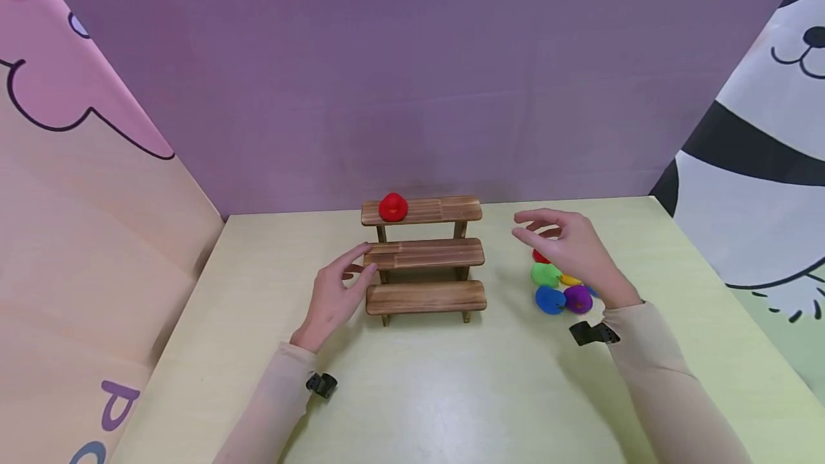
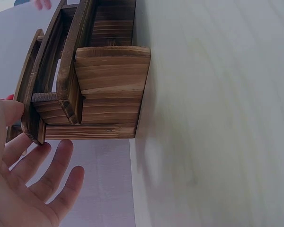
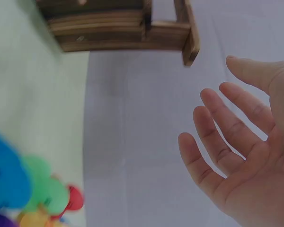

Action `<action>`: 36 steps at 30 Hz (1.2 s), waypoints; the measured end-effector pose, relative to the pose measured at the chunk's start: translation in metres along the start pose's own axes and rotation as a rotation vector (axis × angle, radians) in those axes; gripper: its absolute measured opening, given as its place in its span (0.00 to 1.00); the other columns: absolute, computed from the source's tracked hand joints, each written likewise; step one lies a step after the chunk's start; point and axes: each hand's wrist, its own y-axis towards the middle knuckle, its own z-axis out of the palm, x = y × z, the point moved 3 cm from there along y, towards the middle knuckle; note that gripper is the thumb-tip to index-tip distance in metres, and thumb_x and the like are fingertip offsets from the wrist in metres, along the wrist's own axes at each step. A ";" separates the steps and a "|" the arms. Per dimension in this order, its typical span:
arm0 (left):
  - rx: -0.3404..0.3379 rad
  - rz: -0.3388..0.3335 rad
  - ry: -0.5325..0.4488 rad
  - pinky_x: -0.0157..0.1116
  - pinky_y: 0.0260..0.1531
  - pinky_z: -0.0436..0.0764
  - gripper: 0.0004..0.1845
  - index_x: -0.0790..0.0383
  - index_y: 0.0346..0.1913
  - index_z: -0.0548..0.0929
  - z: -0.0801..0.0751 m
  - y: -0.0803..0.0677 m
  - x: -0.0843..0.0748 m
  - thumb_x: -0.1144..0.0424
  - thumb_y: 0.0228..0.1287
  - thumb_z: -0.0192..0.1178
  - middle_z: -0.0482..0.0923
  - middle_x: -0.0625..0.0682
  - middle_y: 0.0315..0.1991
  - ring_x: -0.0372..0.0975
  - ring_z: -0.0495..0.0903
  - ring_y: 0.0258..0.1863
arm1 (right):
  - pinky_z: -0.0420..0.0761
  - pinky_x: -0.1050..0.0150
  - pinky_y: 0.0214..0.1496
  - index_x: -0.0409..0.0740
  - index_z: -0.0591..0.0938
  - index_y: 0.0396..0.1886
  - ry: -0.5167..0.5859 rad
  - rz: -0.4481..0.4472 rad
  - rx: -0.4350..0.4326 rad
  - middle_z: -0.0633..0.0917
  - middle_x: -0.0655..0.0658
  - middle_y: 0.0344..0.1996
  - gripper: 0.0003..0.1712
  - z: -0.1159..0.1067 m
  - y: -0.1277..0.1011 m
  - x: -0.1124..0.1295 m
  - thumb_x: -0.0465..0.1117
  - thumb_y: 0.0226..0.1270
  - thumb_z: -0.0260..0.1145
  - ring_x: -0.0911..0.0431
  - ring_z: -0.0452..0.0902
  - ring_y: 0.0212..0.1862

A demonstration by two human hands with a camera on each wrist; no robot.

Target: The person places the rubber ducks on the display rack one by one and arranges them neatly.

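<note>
A three-tier wooden stand (image 1: 425,297) is on the table. My left hand (image 1: 335,296) is at the left end of its middle tier, thumb at the front edge and index finger at the back, gripping that end. In the left wrist view the other fingers (image 2: 59,165) are spread beside the stand. A small red, rounded, hat-like object (image 1: 393,208) sits on the left part of the top tier. My right hand (image 1: 567,242) hovers right of the stand with relaxed fingers and holds nothing. Below it is a cluster of small rounded objects, partly hidden by the hand and wrist.
The cluster includes blue (image 1: 551,300), purple (image 1: 578,299), green (image 1: 546,275), yellow and red pieces on the pale table (image 1: 425,392). A purple cloth wall (image 1: 412,77) rises behind the stand. Printed cartoon panels flank the table on both sides.
</note>
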 end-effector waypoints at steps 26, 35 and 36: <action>0.009 -0.002 -0.005 0.54 0.61 0.85 0.24 0.52 0.73 0.80 -0.001 0.004 0.001 0.56 0.79 0.64 0.80 0.50 0.72 0.50 0.90 0.53 | 0.75 0.88 0.44 0.38 0.86 0.63 -0.083 0.124 -0.127 0.88 0.31 0.59 0.26 -0.031 -0.065 -0.103 0.54 0.79 0.68 0.77 0.76 0.46; 0.018 -0.011 0.007 0.54 0.60 0.85 0.24 0.52 0.73 0.81 -0.001 0.001 0.000 0.56 0.78 0.64 0.81 0.50 0.72 0.50 0.89 0.53 | 0.74 0.82 0.40 0.38 0.83 0.67 -0.137 0.210 -0.113 0.84 0.28 0.63 0.31 -0.034 -0.076 -0.132 0.56 0.80 0.66 0.32 0.82 0.59; 0.019 -0.011 0.007 0.54 0.60 0.85 0.24 0.52 0.73 0.81 -0.001 0.001 0.000 0.56 0.78 0.64 0.81 0.50 0.72 0.50 0.89 0.53 | 0.73 0.82 0.40 0.38 0.83 0.67 -0.137 0.214 -0.115 0.84 0.28 0.63 0.30 -0.034 -0.077 -0.135 0.56 0.80 0.66 0.32 0.82 0.59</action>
